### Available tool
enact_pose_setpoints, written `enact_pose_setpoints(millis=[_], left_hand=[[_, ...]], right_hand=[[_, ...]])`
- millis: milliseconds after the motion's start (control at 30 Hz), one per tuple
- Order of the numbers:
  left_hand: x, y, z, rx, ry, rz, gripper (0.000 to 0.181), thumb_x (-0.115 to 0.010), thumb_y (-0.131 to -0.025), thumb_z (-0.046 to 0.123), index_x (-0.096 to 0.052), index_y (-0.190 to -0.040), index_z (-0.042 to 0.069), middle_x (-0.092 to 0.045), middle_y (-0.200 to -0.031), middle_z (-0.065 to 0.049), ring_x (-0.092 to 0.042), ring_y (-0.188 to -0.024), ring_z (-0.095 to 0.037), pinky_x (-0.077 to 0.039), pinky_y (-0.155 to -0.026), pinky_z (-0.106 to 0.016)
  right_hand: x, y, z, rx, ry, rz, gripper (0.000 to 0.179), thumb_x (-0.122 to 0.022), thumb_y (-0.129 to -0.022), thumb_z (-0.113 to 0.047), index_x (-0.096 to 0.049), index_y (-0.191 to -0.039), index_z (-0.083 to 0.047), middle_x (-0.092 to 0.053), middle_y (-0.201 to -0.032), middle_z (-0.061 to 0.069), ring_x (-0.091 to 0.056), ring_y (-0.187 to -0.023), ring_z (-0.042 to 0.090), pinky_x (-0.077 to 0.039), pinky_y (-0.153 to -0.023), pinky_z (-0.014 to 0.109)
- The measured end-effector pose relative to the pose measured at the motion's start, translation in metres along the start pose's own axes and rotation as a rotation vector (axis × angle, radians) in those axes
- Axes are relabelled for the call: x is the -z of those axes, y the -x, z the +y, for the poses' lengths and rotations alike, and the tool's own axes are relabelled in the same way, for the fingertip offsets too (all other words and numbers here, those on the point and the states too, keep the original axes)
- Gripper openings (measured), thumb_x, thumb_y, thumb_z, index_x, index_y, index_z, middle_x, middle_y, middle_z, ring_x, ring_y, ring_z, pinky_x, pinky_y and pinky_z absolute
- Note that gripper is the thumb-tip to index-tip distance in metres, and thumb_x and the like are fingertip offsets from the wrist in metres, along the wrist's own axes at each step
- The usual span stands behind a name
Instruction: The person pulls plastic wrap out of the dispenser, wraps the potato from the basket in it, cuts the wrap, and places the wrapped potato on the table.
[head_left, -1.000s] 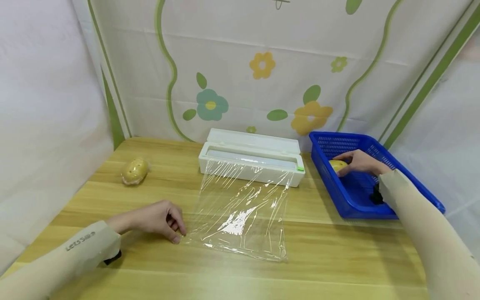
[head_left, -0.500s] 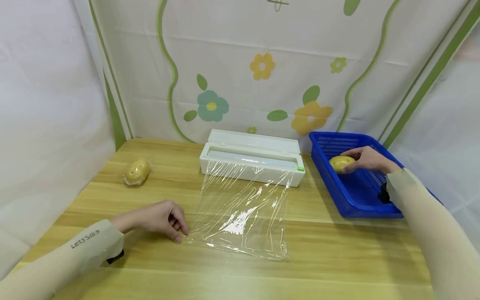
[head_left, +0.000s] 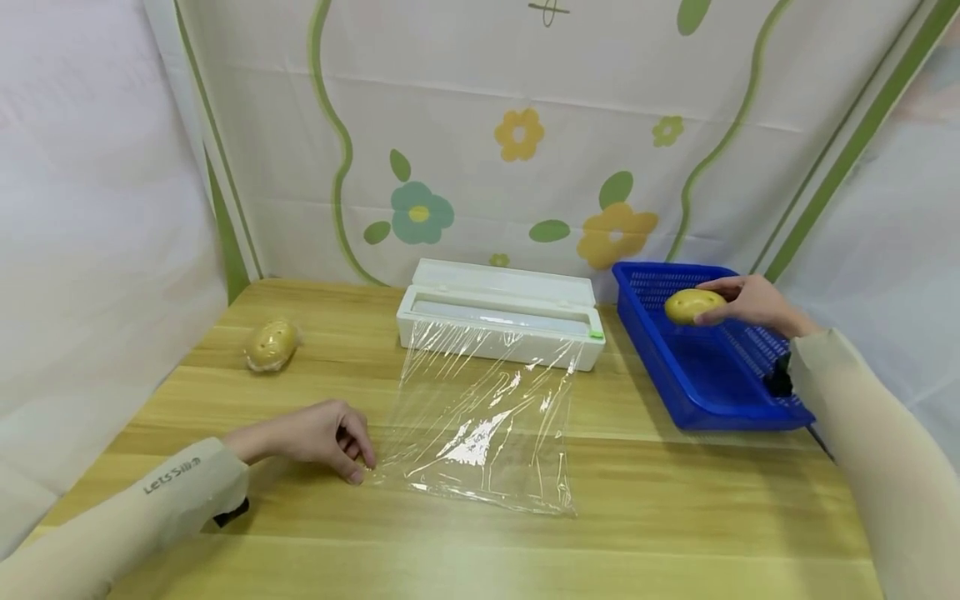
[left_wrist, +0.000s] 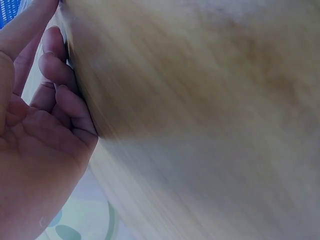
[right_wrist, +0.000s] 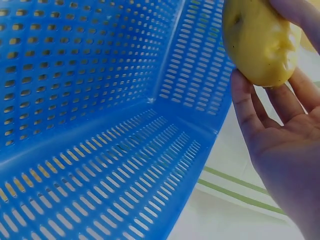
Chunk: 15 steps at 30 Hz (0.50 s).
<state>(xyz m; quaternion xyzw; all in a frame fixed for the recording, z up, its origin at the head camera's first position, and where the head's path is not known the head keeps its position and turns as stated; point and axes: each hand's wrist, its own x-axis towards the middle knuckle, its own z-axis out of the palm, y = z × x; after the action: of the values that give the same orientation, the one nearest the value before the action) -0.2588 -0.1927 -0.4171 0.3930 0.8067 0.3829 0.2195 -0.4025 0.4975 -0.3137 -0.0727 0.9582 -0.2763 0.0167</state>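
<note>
My right hand (head_left: 757,302) grips a smooth yellow potato (head_left: 688,307) over the blue plastic basket (head_left: 667,379). In the right wrist view the potato (right_wrist: 262,45) sits between thumb and fingertips, with dark eyes on its skin. On the table my left hand (head_left: 318,433) pinches the near left corner of a sheet of cling film (head_left: 480,433). That clear sheet runs out from a white cling film dispenser (head_left: 510,286) whose lid stands up. The left wrist view shows my left hand (left_wrist: 47,130) with several fingers curled against the wood; the pinched film is hard to see there.
A second potato (head_left: 272,344), wrapped in film, lies at the left of the wooden table (head_left: 480,558). A small green piece (head_left: 596,335) sits at the dispenser's right end. Behind the table hangs a flowered cloth (head_left: 480,108).
My right hand has lifted the potato from inside the basket to above it, moving slightly right. The left hand stays at the film's corner.
</note>
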Motion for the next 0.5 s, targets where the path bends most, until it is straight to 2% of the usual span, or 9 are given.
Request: enact_pose_setpoints(millis=[167, 300, 500], left_hand=[[0.001, -0.001, 0.0, 0.001, 0.008, -0.007, 0.016, -0.087, -0.075, 0.024, -0.078, -0.088, 0.021, -0.063, -0.078, -0.001, -0.056, -0.069, -0.008, -0.048, -0.06, -0.024], [0.001, -0.002, 0.0, 0.008, 0.004, -0.008, 0.016, -0.087, -0.075, 0.025, -0.078, -0.088, 0.021, -0.063, -0.077, 0.0, -0.056, -0.068, -0.008, -0.048, -0.06, -0.023], [0.001, 0.0, 0.001, 0.011, 0.004, -0.012, 0.015, -0.086, -0.076, 0.023, -0.078, -0.088, 0.02, -0.063, -0.077, 0.0, -0.055, -0.068, -0.008, -0.047, -0.06, -0.023]], right_hand=[[0.008, 0.009, -0.002, -0.009, -0.013, 0.015, 0.075, -0.086, -0.076, -0.038, -0.056, -0.137, -0.004, -0.061, -0.124, 0.021, -0.061, -0.095, 0.014, -0.05, -0.076, 0.025], [0.012, 0.017, -0.006, -0.021, -0.007, 0.043, 0.074, -0.084, -0.078, -0.039, -0.055, -0.138, -0.005, -0.059, -0.127, 0.022, -0.06, -0.093, 0.01, -0.05, -0.073, 0.023], [0.009, 0.022, -0.018, -0.008, -0.07, 0.109, 0.079, -0.084, -0.079, -0.037, -0.05, -0.143, -0.005, -0.054, -0.133, 0.022, -0.058, -0.092, 0.008, -0.051, -0.07, 0.022]])
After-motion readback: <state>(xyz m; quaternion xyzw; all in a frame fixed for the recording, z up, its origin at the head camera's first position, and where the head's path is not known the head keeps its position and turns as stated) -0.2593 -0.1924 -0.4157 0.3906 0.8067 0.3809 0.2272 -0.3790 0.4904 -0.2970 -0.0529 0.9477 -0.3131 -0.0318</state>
